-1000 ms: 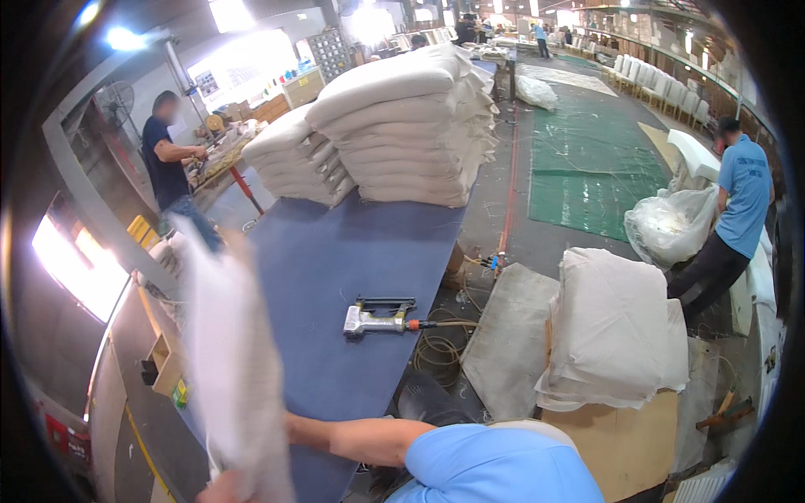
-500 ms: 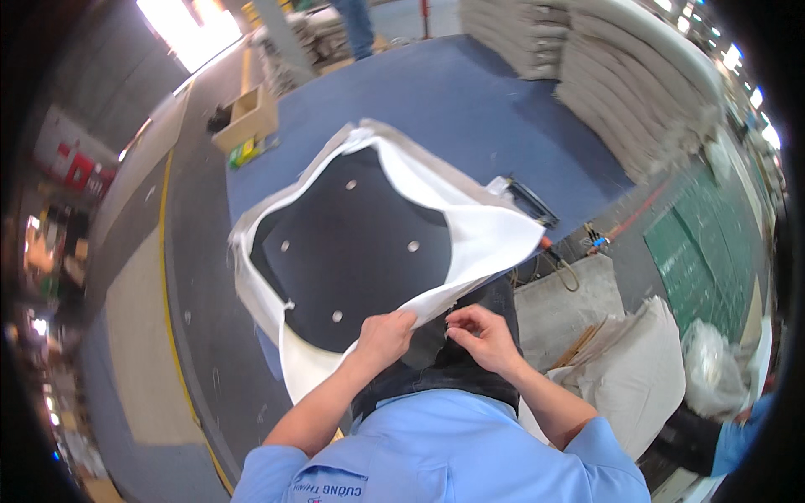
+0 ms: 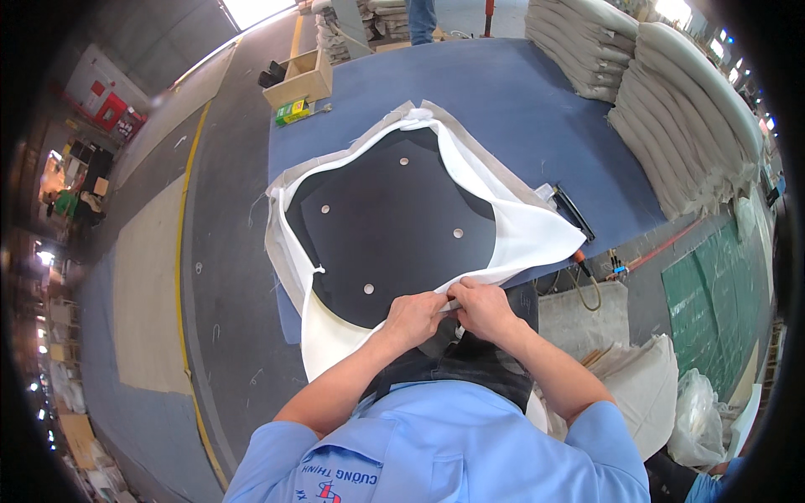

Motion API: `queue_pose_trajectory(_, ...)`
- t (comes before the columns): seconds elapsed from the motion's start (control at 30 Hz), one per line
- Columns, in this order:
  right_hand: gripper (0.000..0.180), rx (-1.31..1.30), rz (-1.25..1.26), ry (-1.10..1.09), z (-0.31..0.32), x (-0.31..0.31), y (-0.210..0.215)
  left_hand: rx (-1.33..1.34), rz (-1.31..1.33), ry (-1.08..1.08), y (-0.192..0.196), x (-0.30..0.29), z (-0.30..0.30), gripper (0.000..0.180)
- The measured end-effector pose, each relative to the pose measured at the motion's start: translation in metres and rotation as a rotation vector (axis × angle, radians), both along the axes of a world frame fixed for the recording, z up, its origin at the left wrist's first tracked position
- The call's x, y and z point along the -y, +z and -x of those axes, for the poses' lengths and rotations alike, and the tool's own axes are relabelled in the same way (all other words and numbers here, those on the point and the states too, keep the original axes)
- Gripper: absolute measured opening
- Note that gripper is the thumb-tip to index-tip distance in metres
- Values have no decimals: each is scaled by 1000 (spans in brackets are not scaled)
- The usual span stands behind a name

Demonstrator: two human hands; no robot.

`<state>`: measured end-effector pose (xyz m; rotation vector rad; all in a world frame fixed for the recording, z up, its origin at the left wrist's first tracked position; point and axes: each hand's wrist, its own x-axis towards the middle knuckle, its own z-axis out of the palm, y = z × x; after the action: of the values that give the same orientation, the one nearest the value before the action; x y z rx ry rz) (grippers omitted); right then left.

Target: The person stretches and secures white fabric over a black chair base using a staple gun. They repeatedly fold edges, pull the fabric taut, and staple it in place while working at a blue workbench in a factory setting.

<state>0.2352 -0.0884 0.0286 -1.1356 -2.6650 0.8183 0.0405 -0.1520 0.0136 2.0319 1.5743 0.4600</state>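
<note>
A black seat panel (image 3: 377,226) with several round holes lies on the blue-topped table. White padding (image 3: 528,230) and a grey fabric cover (image 3: 281,239) stick out around its edges. My left hand (image 3: 415,318) is closed on the near edge of the padding and cover. Close beside it, nearly touching, my right hand (image 3: 485,308) pinches the same edge, its fingertips partly hidden. To the right of the panel, partly behind the padding's corner, lies what looks like an air staple gun (image 3: 574,211) with a hose.
Stacks of grey cushion covers (image 3: 683,117) stand at the table's far right. A wooden box (image 3: 303,80) and a green-yellow packet (image 3: 293,111) sit at the far left corner of the blue table (image 3: 478,101). White sheets (image 3: 650,386) and a clear plastic bag (image 3: 696,419) are at my right.
My right hand has come in from the right and taken hold of the padding edge beside my left hand, which keeps its grip. The whole view has shifted.
</note>
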Motion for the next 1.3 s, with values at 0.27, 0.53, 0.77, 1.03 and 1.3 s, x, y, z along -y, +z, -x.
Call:
queue_pose_trajectory(0.27, 12, 31, 122, -46, 19, -21, -10, -49, 71, 89, 12, 6, 1, 24)
queue_pose_trajectory(0.53, 21, 100, 186, -100, 27, -25, -8, -257, -63, 133, 8, 13, 4, 23)
queue_pose_trajectory(0.77, 19, 11, 143, -130, 25, -20, -10, -179, -103, 174, 5, 12, 5, 21)
queue_pose_trajectory(1.03, 25, -549, 597, -193, -25, -68, 55, -231, -125, 221, -1, 18, 10, 18)
queue_pose_trajectory(1.3, 17, 59, -204, -577, -193, -205, -13, -161, -124, 205, -2, 5, 1, 19)
